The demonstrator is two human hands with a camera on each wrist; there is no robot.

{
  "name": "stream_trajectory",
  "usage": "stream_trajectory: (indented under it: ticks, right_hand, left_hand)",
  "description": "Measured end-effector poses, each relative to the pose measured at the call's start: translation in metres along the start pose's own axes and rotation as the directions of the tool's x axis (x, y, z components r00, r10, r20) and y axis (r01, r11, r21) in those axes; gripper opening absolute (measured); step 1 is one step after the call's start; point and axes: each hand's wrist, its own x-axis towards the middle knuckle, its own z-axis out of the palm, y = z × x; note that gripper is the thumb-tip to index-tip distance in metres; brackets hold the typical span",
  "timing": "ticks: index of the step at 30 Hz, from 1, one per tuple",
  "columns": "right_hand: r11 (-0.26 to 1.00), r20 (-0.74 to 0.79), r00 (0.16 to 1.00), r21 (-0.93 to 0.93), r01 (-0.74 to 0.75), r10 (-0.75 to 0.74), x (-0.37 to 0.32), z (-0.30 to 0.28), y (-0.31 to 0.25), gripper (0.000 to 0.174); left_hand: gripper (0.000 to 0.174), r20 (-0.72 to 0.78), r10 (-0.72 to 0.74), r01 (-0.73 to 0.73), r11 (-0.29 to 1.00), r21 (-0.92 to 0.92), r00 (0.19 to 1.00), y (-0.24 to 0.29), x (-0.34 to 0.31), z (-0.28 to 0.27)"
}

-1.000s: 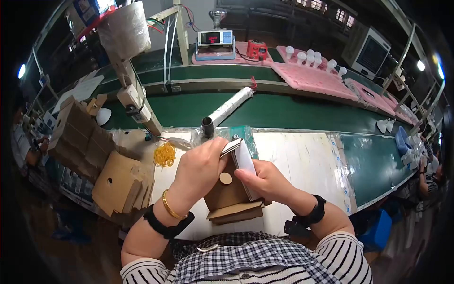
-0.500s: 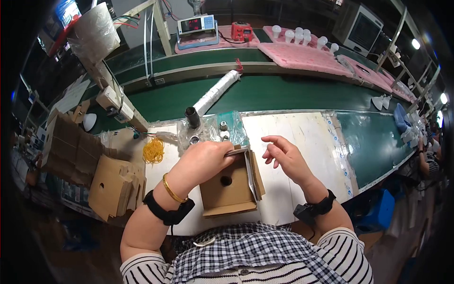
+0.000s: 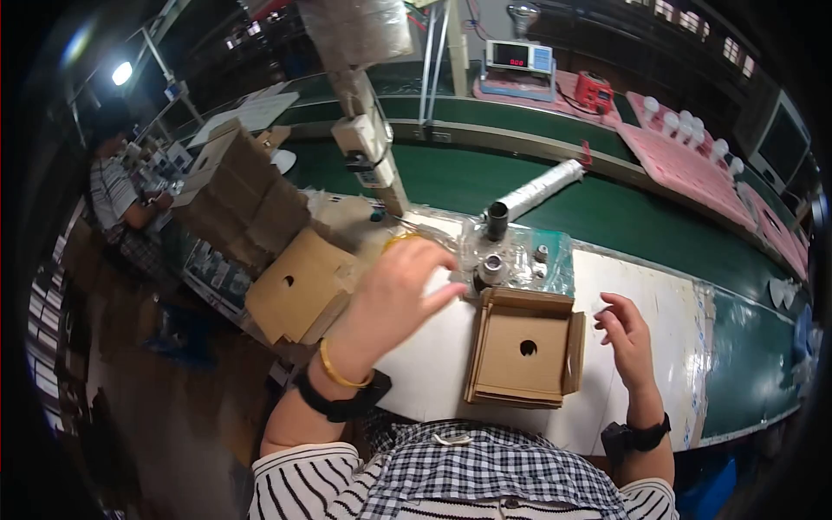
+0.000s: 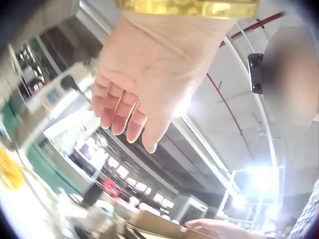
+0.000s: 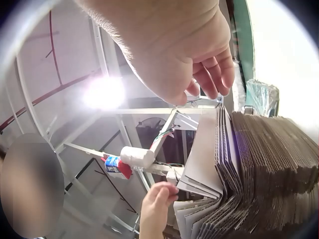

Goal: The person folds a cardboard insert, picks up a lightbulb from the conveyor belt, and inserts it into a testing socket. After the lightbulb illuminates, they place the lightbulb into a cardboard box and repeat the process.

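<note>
A stack of folded brown cardboard pieces (image 3: 524, 351) lies on the white worktop, its upturned edges round a flat panel with a round hole. To its left, my left hand (image 3: 390, 290) is raised over the worktop, thumb and fingers apart. Nothing is in it, as the left wrist view shows its bare palm (image 4: 149, 74). My right hand (image 3: 628, 338) hovers just right of the stack, fingers loosely bent and holding nothing. From the right wrist, many layered corrugated edges (image 5: 279, 149) show below that hand, with white inner faces on some flaps.
Behind the stack stand a dark tube (image 3: 497, 221) and small metal parts (image 3: 492, 267) on plastic. Flat cardboard (image 3: 295, 290) with a hole and taller cardboard bundles (image 3: 234, 191) sit left. Beyond are a wrapped roll (image 3: 546, 189), a meter (image 3: 518, 69) and bulbs (image 3: 685, 130) on pink foam.
Both hands gripped the folded cardboard at first. The right hand let go and drew off right; then the left hand let go and moved left. The head view has turned left.
</note>
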Motion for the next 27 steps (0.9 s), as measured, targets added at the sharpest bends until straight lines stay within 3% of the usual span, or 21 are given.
stream_trajectory:
  ticks: [4,7,17,20,27]
  right_hand:
    - [1.0,-0.04,0.999,-0.008,0.024,-0.024,0.005,-0.01,-0.002,0.033]
    - [0.999,-0.047,0.998,-0.009,0.045,-0.045,0.01,-0.011,-0.006,0.034]
    - [0.994,0.031,0.994,0.016,0.107,-0.108,0.014,0.002,-0.03,0.035]
    - [0.994,0.052,0.993,0.019,0.109,-0.11,0.013,0.002,-0.033,0.037]
    - [0.984,0.128,0.977,-0.038,0.174,-0.168,0.016,0.009,-0.041,0.038]
  left_hand:
    - [0.035,-0.037,-0.416,0.402,0.847,0.348,0.909,-0.052,-0.064,-0.068]
    - [0.052,0.001,-0.584,0.517,0.72,0.463,0.812,-0.073,-0.101,-0.086]
    - [0.052,-0.007,-0.531,0.479,0.759,0.441,0.847,-0.078,-0.104,-0.083]
    - [0.053,-0.005,-0.589,0.545,0.744,0.386,0.808,-0.075,-0.099,-0.089]
    - [0.054,0.017,-0.544,0.476,0.749,0.461,0.839,-0.082,-0.098,-0.08]
